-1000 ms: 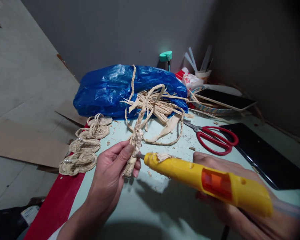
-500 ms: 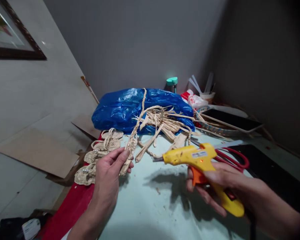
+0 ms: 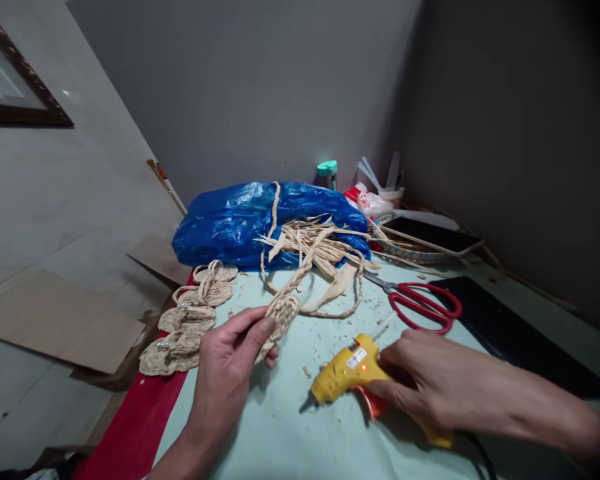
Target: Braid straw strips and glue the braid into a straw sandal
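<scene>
My left hand [image 3: 240,360] pinches a small coiled piece of braided straw [image 3: 283,319] between thumb and fingers. From that piece a long straw braid [image 3: 300,270] runs up and loops toward the back. On the right, my right hand [image 3: 420,380] grips a yellow glue gun [image 3: 345,370] from above, by its handle. Its dark nozzle points down and left, low over the tabletop; whether the gun touches the surface I cannot tell. A small light glows on its side, and its orange trigger shows below the body.
Several woven straw slippers [image 3: 187,320] line the left edge. Behind lies a blue plastic bag [image 3: 220,227] with loose straw strips [image 3: 320,247]. Red-handled scissors [image 3: 425,307] rest near a black board [image 3: 505,333]. A tablet [image 3: 430,235] sits on a basket [image 3: 405,252].
My right hand has lowered the glue gun toward the tabletop, turning over so its back faces up. The scissors show more fully. My left hand keeps hold of the braided piece.
</scene>
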The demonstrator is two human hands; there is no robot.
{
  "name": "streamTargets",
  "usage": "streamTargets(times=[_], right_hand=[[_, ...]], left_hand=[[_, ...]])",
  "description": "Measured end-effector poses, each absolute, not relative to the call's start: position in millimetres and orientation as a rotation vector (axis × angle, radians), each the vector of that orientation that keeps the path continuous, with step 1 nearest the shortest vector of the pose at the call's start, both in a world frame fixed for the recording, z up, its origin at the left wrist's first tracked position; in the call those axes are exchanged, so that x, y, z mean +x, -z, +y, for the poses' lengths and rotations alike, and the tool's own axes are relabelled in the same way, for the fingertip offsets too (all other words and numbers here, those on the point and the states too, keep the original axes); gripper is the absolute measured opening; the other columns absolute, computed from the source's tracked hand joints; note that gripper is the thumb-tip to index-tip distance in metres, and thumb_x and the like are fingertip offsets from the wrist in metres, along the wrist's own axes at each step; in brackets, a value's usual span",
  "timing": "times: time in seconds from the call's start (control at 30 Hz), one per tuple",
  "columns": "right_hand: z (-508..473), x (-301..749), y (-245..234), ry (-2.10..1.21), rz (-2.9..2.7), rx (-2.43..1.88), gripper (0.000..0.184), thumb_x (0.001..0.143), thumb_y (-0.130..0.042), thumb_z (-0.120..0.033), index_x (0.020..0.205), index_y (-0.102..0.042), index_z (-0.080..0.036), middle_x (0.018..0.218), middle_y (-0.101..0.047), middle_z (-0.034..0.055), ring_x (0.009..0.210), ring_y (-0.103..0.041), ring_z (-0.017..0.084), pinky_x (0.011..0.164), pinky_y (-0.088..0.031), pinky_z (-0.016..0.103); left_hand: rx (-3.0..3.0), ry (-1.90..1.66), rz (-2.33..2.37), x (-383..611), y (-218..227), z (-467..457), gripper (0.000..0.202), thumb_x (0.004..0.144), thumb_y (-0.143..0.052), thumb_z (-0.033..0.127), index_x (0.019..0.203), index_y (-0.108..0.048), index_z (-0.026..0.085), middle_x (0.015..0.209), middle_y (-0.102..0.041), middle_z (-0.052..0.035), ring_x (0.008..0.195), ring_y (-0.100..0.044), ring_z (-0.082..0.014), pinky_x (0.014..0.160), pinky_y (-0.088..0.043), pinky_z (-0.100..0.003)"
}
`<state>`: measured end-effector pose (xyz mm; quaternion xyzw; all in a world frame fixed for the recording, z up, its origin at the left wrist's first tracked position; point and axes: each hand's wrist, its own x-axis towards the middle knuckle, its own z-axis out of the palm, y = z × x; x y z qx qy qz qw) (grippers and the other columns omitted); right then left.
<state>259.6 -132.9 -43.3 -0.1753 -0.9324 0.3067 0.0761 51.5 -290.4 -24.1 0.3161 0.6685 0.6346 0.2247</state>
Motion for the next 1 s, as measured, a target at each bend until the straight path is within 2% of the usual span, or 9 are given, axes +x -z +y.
streamTargets(times=[0.1, 0.2, 0.27, 0.33, 0.4, 0.47, 0.63, 0.8, 1.0], right_hand=[[-121.0, 258.3, 36.9, -0.943, -2.777, -0.627, 0.039, 0.086, -0.062, -0.048, 0.062, -0.063, -0.017, 0.051, -0.052, -0.0001, 0.045, -0.037, 0.01, 0.043, -0.024, 0.024], [-114.7, 247.7, 27.4, -1.54, -2.315, -0.62, 0.031, 0.09, -0.058, -0.046, 0.094, -0.069, -0.017, 0.077, -0.063, 0.0031, 0.062, -0.052, 0.013, 0.052, -0.038, 0.023], [-116.4, 236.9, 23.8, -1.951, -1.936, -0.495, 0.032, 0.09, -0.059, -0.045, 0.105, -0.068, -0.019, 0.089, -0.062, 0.0034, 0.072, -0.053, 0.012, 0.056, -0.041, 0.021], [-121.3, 225.9, 23.3, -2.189, -1.642, -0.427, 0.028, 0.086, -0.067, -0.041, 0.102, -0.069, -0.018, 0.092, -0.06, 0.0029, 0.074, -0.052, 0.01, 0.058, -0.041, 0.019], [-126.7, 217.4, 24.4, -2.238, -1.479, -0.437, 0.021, 0.08, -0.074, -0.033, 0.091, -0.07, -0.016, 0.088, -0.059, 0.0014, 0.073, -0.051, 0.01, 0.061, -0.042, 0.019], [-130.5, 212.7, 25.7, -2.167, -1.443, -0.442, 0.016, 0.076, -0.077, -0.027, 0.083, -0.068, -0.016, 0.082, -0.058, -0.0001, 0.072, -0.05, 0.009, 0.064, -0.043, 0.021], [-134.6, 214.0, 30.2, -1.847, -1.499, -0.423, 0.013, 0.076, -0.077, -0.026, 0.083, -0.068, -0.02, 0.084, -0.061, -0.0011, 0.072, -0.054, 0.011, 0.065, -0.045, 0.022], [-147.4, 219.3, 32.3, -1.242, -1.824, -0.409, 0.002, 0.081, -0.074, -0.021, 0.081, -0.072, -0.022, 0.083, -0.07, 0.0006, 0.077, -0.064, 0.015, 0.069, -0.052, 0.026], [-161.6, 224.0, 32.5, -0.793, -2.095, -0.102, 0.013, 0.084, -0.069, -0.01, 0.093, -0.068, -0.019, 0.086, -0.072, 0.0028, 0.078, -0.066, 0.014, 0.073, -0.054, 0.025]], left_hand=[[0.815, -1.666, 1.765, 56.8, 29.4, -288.9, 0.02, 0.074, -0.076, 0.033, 0.085, -0.077, 0.017, 0.065, -0.067, -0.0003, 0.048, -0.059, -0.0107, 0.047, -0.048, -0.02], [0.804, -1.584, 1.701, 61.9, 34.1, -288.4, 0.02, 0.073, -0.077, 0.032, 0.083, -0.077, 0.016, 0.066, -0.068, -0.0019, 0.049, -0.058, -0.0108, 0.048, -0.048, -0.02], [0.793, -1.554, 1.658, 64.6, 36.4, -288.7, 0.019, 0.073, -0.077, 0.031, 0.084, -0.077, 0.016, 0.068, -0.068, -0.0026, 0.049, -0.057, -0.0106, 0.048, -0.048, -0.02], [0.778, -1.538, 1.622, 66.0, 37.8, -288.6, 0.018, 0.073, -0.077, 0.031, 0.084, -0.078, 0.017, 0.067, -0.067, -0.0024, 0.049, -0.056, -0.0101, 0.047, -0.047, -0.02], [0.761, -1.528, 1.591, 66.2, 38.1, -287.4, 0.017, 0.074, -0.077, 0.031, 0.083, -0.078, 0.016, 0.065, -0.065, -0.0022, 0.049, -0.055, -0.0096, 0.047, -0.046, -0.019], [0.716, -1.529, 1.565, 66.0, 37.7, -285.1, 0.018, 0.073, -0.078, 0.03, 0.081, -0.077, 0.015, 0.066, -0.065, -0.0027, 0.049, -0.053, -0.0091, 0.046, -0.045, -0.019], [0.52, -1.608, 1.483, 65.3, 38.5, -278.5, 0.019, 0.069, -0.08, 0.028, 0.074, -0.073, 0.011, 0.062, -0.059, -0.0004, 0.048, -0.048, -0.006, 0.044, -0.039, -0.016], [0.444, -1.667, 1.479, 63.7, 42.7, -275.7, 0.019, 0.069, -0.08, 0.027, 0.075, -0.073, 0.011, 0.063, -0.059, -0.0003, 0.05, -0.046, -0.0052, 0.045, -0.038, -0.015], [0.408, -1.702, 1.513, 65.7, 40.8, -273.8, 0.023, 0.064, -0.083, 0.031, 0.07, -0.071, 0.012, 0.06, -0.057, 0.0013, 0.05, -0.046, -0.0051, 0.045, -0.04, -0.014]])
